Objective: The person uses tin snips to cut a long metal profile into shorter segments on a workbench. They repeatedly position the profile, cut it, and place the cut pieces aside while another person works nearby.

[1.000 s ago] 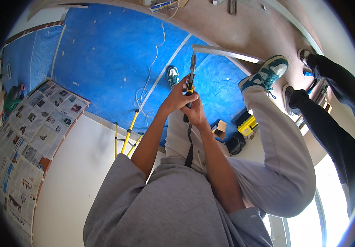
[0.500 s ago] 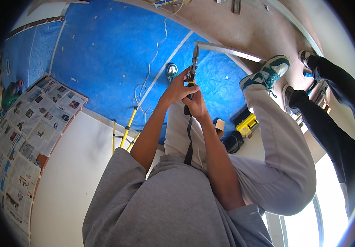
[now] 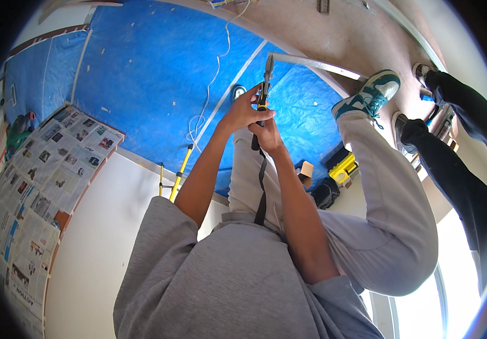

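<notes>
A pair of metal snips (image 3: 268,69) with black and yellow handles points away from me, its grey jaws at the top. My left hand (image 3: 242,115) is closed round the handles from the left, with a finger reaching up along the tool. Lower down, my right hand (image 3: 266,134) grips the dark lower end of the handles. The jaws meet the left end of a long thin metal strip (image 3: 318,65), which runs right toward my raised shoe. Whether the jaws are closed on the strip cannot be made out.
Blue sheeting (image 3: 142,73) covers the floor, crossed by a white cord (image 3: 217,70). Yellow tripod legs (image 3: 181,172) stand left of my arm. A newspaper-covered board (image 3: 57,164) lies farther left. Beside my right leg is a yellow tool (image 3: 343,168). Another person's dark-trousered legs (image 3: 452,169) are at right.
The view has shifted slightly, and the yellow tripod legs sit a little farther right in it. Both hands keep their hold on the snips, with the jaws still at the strip's end.
</notes>
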`<state>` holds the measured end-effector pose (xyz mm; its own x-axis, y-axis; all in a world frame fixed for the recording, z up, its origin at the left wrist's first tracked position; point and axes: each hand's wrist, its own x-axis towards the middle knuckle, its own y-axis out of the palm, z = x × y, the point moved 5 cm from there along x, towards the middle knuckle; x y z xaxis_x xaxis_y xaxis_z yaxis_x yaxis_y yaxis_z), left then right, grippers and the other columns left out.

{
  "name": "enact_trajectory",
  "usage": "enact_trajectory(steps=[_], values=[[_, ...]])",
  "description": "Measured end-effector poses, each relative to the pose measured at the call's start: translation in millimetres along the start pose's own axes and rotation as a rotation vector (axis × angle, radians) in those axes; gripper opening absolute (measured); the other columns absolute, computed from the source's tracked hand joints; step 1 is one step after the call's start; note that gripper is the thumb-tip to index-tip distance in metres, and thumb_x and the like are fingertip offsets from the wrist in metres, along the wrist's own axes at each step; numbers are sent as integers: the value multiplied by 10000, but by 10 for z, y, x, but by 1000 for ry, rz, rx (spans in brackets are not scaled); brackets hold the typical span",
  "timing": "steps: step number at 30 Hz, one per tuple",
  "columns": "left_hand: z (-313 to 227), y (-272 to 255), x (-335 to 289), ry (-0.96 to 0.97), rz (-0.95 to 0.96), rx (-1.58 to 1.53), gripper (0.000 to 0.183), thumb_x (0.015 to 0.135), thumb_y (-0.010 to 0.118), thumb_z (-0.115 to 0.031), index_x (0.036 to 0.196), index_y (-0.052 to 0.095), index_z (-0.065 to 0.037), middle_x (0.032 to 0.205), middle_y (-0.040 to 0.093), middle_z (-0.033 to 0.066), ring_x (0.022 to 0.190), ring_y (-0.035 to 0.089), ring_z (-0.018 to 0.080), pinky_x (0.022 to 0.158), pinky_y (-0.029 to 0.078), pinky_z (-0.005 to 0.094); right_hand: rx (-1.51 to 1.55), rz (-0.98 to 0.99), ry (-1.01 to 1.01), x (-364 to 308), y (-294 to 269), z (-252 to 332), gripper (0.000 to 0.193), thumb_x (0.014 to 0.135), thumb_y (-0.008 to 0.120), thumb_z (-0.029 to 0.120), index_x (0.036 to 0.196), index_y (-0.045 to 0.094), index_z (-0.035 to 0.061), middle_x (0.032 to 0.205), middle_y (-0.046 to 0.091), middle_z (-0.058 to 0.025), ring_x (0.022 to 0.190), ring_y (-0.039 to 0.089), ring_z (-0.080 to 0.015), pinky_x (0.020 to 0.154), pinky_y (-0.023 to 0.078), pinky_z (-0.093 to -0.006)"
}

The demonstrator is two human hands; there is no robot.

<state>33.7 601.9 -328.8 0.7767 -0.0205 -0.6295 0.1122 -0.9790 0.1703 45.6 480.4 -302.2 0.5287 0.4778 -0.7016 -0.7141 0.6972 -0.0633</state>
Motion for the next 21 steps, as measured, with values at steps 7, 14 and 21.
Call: enact_trajectory(steps=[7, 14, 21], values=[[404, 168, -332, -124, 222, -555, 1068, 876, 716, -593, 1668, 134, -174, 1547, 389, 49, 1451, 356, 216, 1188, 303, 464, 5, -87, 62, -8, -29, -75, 631, 781, 685, 282, 1272, 514, -75, 1062, 621, -224, 1037, 624, -358, 917, 505, -440], [416, 392, -519, 104, 223, -479, 1437, 585, 996, -364, 1676, 76, -198, 1611, 323, 28, 1499, 303, 229, 1194, 320, 420, -53, -133, 87, -20, -97, -107, 585, 752, 689, 313, 1164, 540, -75, 976, 602, -181, 895, 606, -296, 817, 518, -416], [221, 227, -559, -140, 361, -384, 1323, 605, 958, -165, 1656, 155, -151, 1566, 390, 16, 1469, 338, 196, 1185, 333, 389, 16, -100, 134, -43, -35, 17, 652, 785, 720, 355, 1219, 509, -83, 1063, 618, -202, 968, 652, -297, 816, 538, -403]])
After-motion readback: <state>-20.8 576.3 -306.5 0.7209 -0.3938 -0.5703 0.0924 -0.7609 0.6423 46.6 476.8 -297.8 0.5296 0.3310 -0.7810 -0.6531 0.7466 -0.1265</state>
